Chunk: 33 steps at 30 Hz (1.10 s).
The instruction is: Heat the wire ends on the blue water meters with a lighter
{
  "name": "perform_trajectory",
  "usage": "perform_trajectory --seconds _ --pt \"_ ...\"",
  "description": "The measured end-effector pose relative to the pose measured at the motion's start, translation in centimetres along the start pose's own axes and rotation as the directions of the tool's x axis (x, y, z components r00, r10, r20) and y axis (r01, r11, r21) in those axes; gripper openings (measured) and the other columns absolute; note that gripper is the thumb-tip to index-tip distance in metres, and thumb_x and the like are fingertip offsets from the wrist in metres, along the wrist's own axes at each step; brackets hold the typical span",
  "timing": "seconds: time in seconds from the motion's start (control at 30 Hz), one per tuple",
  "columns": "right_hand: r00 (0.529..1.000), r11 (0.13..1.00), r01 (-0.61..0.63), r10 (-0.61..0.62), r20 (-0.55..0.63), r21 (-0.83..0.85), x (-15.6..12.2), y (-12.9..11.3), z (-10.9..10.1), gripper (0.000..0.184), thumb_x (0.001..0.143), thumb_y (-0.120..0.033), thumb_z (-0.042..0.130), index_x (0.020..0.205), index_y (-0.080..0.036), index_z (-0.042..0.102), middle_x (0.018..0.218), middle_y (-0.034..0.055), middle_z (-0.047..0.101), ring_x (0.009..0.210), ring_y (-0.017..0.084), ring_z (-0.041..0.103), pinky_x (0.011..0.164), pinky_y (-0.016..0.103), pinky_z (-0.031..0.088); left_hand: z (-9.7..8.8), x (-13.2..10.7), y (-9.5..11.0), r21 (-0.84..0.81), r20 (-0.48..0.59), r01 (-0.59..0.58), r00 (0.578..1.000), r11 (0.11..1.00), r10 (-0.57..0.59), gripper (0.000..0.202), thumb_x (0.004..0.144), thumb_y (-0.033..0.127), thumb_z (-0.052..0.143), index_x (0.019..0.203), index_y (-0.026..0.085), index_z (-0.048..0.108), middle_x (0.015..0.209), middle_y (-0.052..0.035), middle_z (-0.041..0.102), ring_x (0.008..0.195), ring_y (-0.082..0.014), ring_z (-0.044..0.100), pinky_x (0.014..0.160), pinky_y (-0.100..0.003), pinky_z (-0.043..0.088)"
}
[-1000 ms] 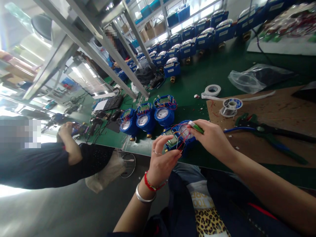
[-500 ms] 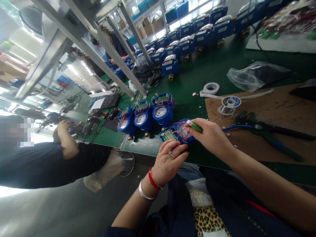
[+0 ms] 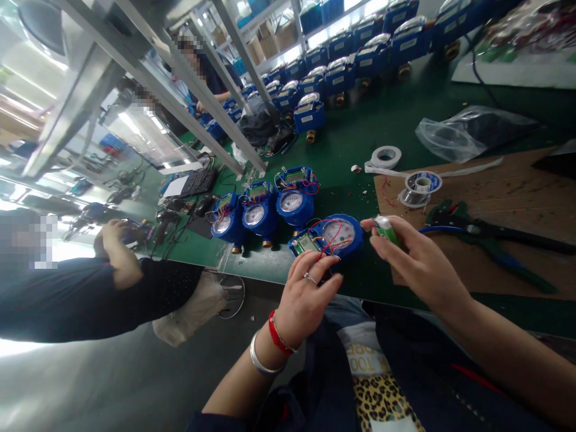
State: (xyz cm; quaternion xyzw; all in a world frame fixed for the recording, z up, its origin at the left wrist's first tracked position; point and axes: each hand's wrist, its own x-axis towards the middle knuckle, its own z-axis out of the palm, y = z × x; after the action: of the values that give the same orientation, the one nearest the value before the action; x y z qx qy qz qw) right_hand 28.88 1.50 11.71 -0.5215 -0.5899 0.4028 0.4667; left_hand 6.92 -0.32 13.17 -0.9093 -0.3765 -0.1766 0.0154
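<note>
- Right hand (image 3: 420,261): closed on a small green cylinder (image 3: 388,233) with a pale end, pinched between thumb and fingers; pale end points up and away from the palm.
- Right forefinger reaches just beside the rim of the blue meter (image 3: 356,233); contact there cannot be told.
- Left hand (image 3: 306,297): fingers bent, laid over the near edge of the same meter, by the little display (image 3: 307,243). Thumb spread a little apart, toward the right. Fingers touch; whether thumb clamps from below, cannot tell.
- Left hand wears a ring (image 3: 310,278); at the wrist, a red bracelet (image 3: 278,335) and a silver bangle (image 3: 260,360).
- Meter in work: on the green table (image 3: 360,126), close to its front edge, between the two hands. Dial faces up, display beside it on the left-hand side. Thin wires (image 3: 332,225), red among them, loop over the dial.
- Three similar meters (image 3: 291,204) in a row, just beyond and to the left.
- To the right, a brown board (image 3: 499,192): wire spool (image 3: 418,197) and green-and-black pliers (image 3: 479,229) on it.
- Tape roll (image 3: 375,158) beyond the spool; clear bag (image 3: 454,141) farther right.
- Far left: a co-worker's hand (image 3: 112,233) at the same bench; what it holds, too blurred.
</note>
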Motion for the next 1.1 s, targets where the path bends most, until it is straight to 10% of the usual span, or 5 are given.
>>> perform_trajectory --seconds 0.17,0.5,1.1 --pt "0.936 0.869 -0.298 0.184 0.301 0.394 -3.2 2.3 -0.1 0.035 0.098 -0.047 0.037 0.115 -0.022 0.056 0.077 0.0004 0.051 0.064 0.011 0.049 0.060 0.025 0.041 -0.1 0.1 -0.1 -0.041 -0.025 0.016 1.000 0.999 -0.018 0.021 0.087 0.011 0.055 0.099 0.023 0.067 0.124 -0.0063 0.062 0.116 -0.0245 0.049 0.102 -0.047 0.043" --pt "0.681 0.492 -0.711 0.301 0.668 0.503 -4.0 3.3 2.4 0.051 0.090 -0.066 0.038 0.094 -0.017 0.053 0.068 -0.0024 0.043 0.054 0.007 0.034 0.048 0.019 0.025 0.2 -0.4 -0.2 -0.110 -0.128 -0.014 0.992 0.994 0.000 0.021 0.086 0.010 0.057 0.100 0.022 0.066 0.115 -0.0062 0.065 0.119 -0.0224 0.052 0.103 -0.045 0.045" --pt "0.626 0.505 -0.764 0.429 0.651 0.402 -3.0 1.6 4.8 0.052 0.086 -0.059 0.034 0.055 -0.018 0.039 0.048 -0.0053 0.028 0.042 0.005 0.018 0.042 0.021 0.012 0.8 -0.9 -0.8 -0.184 -0.178 -0.056 0.984 0.981 0.023 0.020 0.085 0.007 0.058 0.100 0.020 0.062 0.105 -0.0033 0.070 0.116 -0.0190 0.056 0.109 -0.044 0.041"
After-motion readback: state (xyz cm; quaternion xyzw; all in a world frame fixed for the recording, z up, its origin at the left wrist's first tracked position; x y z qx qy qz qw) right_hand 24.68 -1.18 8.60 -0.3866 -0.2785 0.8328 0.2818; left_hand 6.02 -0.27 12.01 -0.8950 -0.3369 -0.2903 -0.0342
